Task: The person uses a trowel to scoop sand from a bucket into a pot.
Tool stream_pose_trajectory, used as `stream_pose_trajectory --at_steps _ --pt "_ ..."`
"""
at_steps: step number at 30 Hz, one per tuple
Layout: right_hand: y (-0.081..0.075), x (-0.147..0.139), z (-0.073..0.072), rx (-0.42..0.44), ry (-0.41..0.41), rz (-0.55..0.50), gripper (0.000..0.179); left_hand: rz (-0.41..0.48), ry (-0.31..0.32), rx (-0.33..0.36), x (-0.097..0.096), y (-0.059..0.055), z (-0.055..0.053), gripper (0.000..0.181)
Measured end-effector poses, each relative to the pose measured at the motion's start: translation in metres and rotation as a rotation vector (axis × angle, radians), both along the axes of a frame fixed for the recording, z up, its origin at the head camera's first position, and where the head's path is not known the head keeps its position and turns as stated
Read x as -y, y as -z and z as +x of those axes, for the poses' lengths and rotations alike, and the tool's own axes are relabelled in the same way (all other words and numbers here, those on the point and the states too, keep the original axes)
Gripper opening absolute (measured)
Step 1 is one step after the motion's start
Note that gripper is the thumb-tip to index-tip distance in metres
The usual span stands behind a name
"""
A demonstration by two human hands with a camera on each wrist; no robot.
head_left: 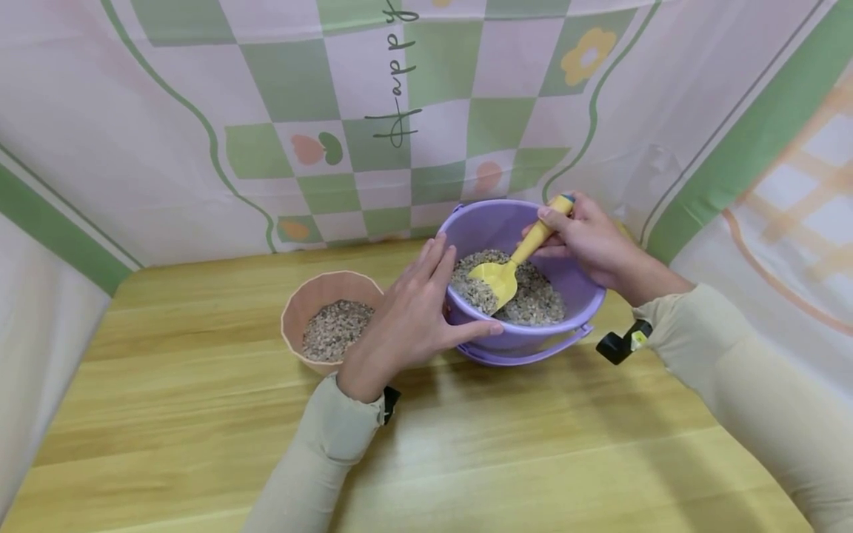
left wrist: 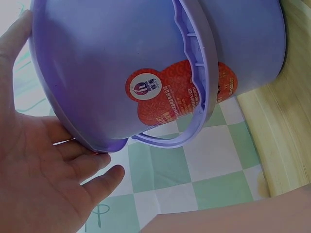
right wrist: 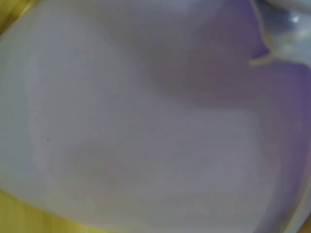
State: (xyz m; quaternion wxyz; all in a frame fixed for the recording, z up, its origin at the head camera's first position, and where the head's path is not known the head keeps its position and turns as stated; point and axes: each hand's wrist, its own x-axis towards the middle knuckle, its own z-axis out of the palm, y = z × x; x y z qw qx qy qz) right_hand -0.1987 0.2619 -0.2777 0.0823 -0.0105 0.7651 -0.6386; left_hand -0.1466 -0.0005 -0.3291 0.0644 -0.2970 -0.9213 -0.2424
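A purple bucket (head_left: pixel 578 311) holds a layer of grey-brown gravel (head_left: pixel 536 302). My right hand (head_left: pixel 595 240) grips the yellow handle of a small scoop (head_left: pixel 498 280), whose blade rests down in the gravel with some grains on it. At the bucket's left rim, my left hand (head_left: pixel 415 307) lies with fingers fairly straight and the thumb along the near edge. In the left wrist view, the fingers touch the rim, and a red label (left wrist: pixel 167 94) shows on the bucket's side. The right wrist view is filled by the blurred bucket wall (right wrist: pixel 146 145).
Left of the bucket stands a pink fluted bowl (head_left: pixel 293 318) with similar gravel, partly hidden behind my left forearm. Both stand on a wood-grain table (head_left: pixel 200 444). A green-and-white checked cloth (head_left: pixel 286 81) hangs at the back. The bucket's handle (head_left: pixel 526 358) hangs down in front.
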Motion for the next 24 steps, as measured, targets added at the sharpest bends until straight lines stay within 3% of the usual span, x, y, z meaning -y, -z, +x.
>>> stream_pose_trajectory --at_steps 24 --pt "-0.0059 -0.0038 0.0016 0.092 0.019 -0.117 0.022 0.028 0.005 0.013 0.0 0.0006 0.0009 0.119"
